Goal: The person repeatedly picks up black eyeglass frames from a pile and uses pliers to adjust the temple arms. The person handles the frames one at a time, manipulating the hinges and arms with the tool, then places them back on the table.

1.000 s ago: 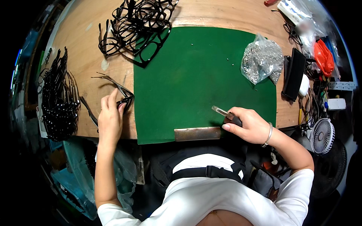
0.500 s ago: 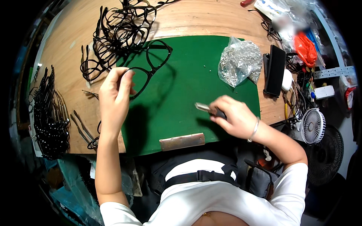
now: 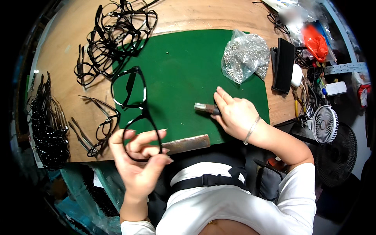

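My left hand [image 3: 137, 164] pinches the lower lens rim of a black eyeglass frame [image 3: 145, 105], thumb and fingers closed about it. The frame stands tilted over the left part of the green mat [image 3: 176, 74], its other rim pointing away from me. In my right hand [image 3: 241, 113] is a pair of pliers [image 3: 205, 108] with blunt silver jaws and a dark handle, held above the mat. Two fingers of that hand stretch forward while the handle is mostly hidden under the palm. Between the hands, a flat metal bar [image 3: 188, 144] lies along the mat's near edge.
Tangled black eyeglass frames [image 3: 117, 39] are heaped at the far left, and loose frames [image 3: 102, 127] lie beside my left hand. Dark temple arms [image 3: 49, 129] are bundled farther left. A plastic bag of small metal parts [image 3: 243, 56] rests far right, near a black case [image 3: 282, 65] and a white fan [image 3: 325, 124].
My left hand has come down toward me, and the eyeglass frame has turned in it. The right hand with the pliers has shifted slightly, two fingers now stretched out. The view has moved a little.
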A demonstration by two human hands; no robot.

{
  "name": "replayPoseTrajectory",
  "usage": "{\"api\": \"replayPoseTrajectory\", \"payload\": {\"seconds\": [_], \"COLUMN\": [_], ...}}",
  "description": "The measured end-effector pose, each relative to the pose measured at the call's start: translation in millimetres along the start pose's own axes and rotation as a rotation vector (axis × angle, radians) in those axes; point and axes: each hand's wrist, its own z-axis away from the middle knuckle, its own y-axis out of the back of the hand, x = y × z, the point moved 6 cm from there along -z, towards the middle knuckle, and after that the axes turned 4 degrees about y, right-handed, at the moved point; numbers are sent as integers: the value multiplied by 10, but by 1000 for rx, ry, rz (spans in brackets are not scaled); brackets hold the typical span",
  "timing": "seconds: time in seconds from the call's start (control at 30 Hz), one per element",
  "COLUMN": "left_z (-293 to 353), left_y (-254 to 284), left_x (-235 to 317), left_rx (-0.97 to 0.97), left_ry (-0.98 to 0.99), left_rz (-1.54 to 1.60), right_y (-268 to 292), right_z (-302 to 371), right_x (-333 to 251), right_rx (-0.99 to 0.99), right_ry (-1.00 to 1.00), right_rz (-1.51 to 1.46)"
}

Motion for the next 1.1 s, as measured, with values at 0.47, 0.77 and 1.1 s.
{"api": "replayPoseTrajectory", "payload": {"seconds": [0.47, 0.77, 1.1], "left_z": [86, 103, 89], "left_y": [-386, -420, -606], "left_x": [-287, -275, -287], "left_rx": [-251, -125, -32], "left_ry": [-94, -110, -222], "left_rz": [-61, -74, -348], "right_y": [-107, -86, 239], "right_z": [-73, -69, 250], "right_x": [455, 432, -358], "right_rx": [139, 59, 175], "right_ry": [-204, -227, -124], "right_rz": [-411, -425, -1344]}}
